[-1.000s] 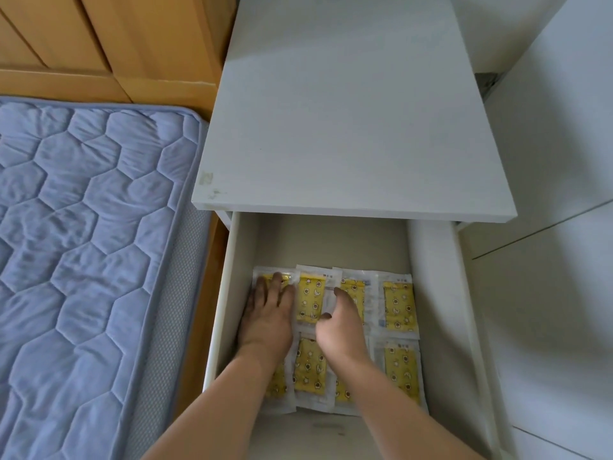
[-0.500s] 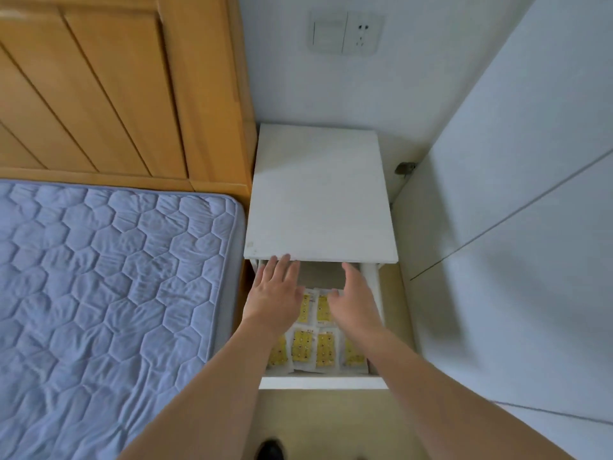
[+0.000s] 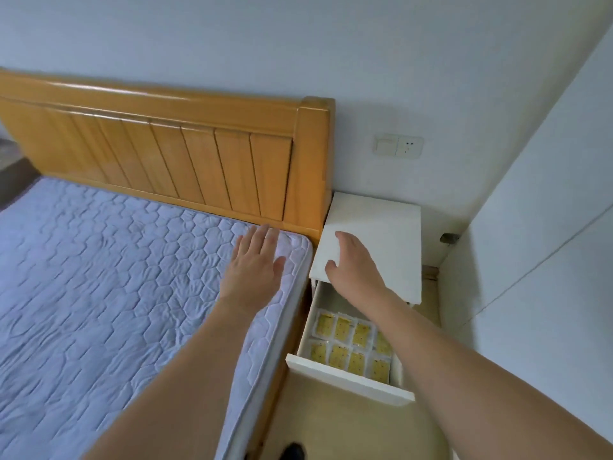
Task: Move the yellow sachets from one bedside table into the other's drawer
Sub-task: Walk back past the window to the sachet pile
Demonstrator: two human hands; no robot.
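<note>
Head view looks down past your two bare arms at the white bedside table (image 3: 374,247), which I will use as the landmark. Its drawer (image 3: 348,380) is pulled out toward you below the table's top surface, and the yellow sachets (image 3: 351,346) lie flat inside it in two rows of four, eight that I can count, though your right forearm crosses the far right corner of the drawer and could hide more. Laid side by side rather than heaped, they look arranged so that the drawer can slide shut over them without catching. Your right hand (image 3: 353,260) is raised over the front left part of the surface, fingers (image 3: 341,239) loosely bent and holding nothing; whether it touches the top I cannot tell. Your left hand (image 3: 255,263) is spread flat, fingers straight and empty, over the corner of the blue quilted mattress (image 3: 116,277) just left of the table; it may be resting there for balance, but contact is not clear. Behind the mattress, also left of the table, stands one wooden headboard (image 3: 166,154), and on the wall above the table sits one switch and socket plate (image 3: 398,146). With both hands empty and the drawer full, I judge the placing done and the drawer left to close.
</note>
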